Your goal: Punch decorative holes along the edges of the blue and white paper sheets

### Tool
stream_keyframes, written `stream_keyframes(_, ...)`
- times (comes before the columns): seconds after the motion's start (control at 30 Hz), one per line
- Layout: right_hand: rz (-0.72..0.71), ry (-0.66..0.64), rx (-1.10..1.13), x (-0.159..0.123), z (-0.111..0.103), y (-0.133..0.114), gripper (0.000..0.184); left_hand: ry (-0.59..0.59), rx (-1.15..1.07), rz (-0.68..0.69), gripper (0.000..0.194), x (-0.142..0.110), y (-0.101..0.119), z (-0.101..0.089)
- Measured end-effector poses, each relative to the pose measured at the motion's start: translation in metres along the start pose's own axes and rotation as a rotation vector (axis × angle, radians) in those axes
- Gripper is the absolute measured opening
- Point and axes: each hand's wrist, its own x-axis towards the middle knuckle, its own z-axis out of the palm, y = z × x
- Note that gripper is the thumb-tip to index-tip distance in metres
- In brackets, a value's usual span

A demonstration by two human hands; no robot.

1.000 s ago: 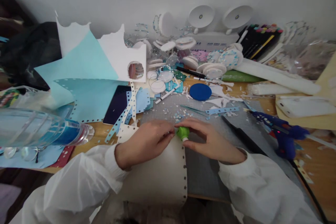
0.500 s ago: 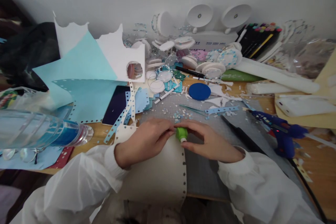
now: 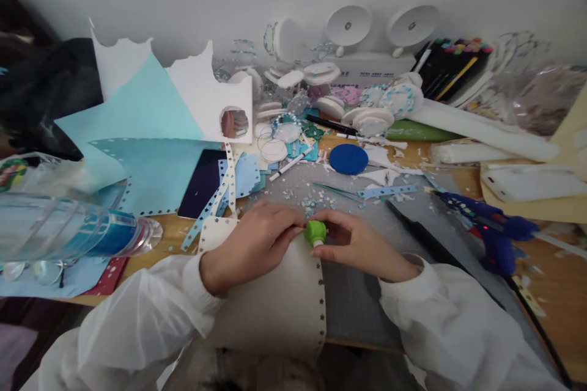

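Note:
Between thumb and fingers, my right hand [image 3: 358, 244] grips a small green and white craft punch [image 3: 315, 231] at the edge of a cream sheet of paper [image 3: 270, 317]. Star-shaped holes line that sheet's right edge and its upper left corner. My left hand [image 3: 259, 244] is closed at the sheet's upper edge, thumb against fingers, just left of the punch; the paper's edge there is mostly hidden by the hand. Beyond the hands lie tiny punched paper bits [image 3: 316, 200] and a pair of tweezers [image 3: 338, 190] on the grey cutting mat [image 3: 358, 305].
A blue glue gun [image 3: 493, 226] and a black-handled knife [image 3: 422, 238] lie to the right. At left are a water bottle [image 3: 77, 226] and light blue paper [image 3: 151, 177]. A blue disc [image 3: 349, 159] and white foam discs [image 3: 371, 122] crowd the back.
The punch and my right hand have shifted slightly left, and the green top is turned a little. My left hand stays almost in place.

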Motion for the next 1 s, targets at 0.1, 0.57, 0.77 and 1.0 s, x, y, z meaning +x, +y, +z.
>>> stream_keyframes(0.1,-0.014,-0.002,-0.013,-0.0001,0.0005,0.0006,0.038,0.006,0.004,0.000,0.014,-0.0009,-0.0004,0.0004)
stream_keyframes(0.57,-0.238,0.048,-0.430,-0.0015,0.0039,-0.0049,0.036,0.015,0.029,-0.028,0.013,-0.0020,-0.0047,0.0013)
stream_keyframes(0.77,-0.214,0.014,-0.335,-0.0022,0.0029,-0.0042,0.031,0.028,-0.031,-0.015,0.011,-0.0030,-0.0027,-0.0029)
stream_keyframes(1.0,-0.210,-0.032,-0.144,-0.0039,0.0028,-0.0029,0.025,0.038,-0.116,-0.005,0.010,-0.0022,0.0028,-0.0078)
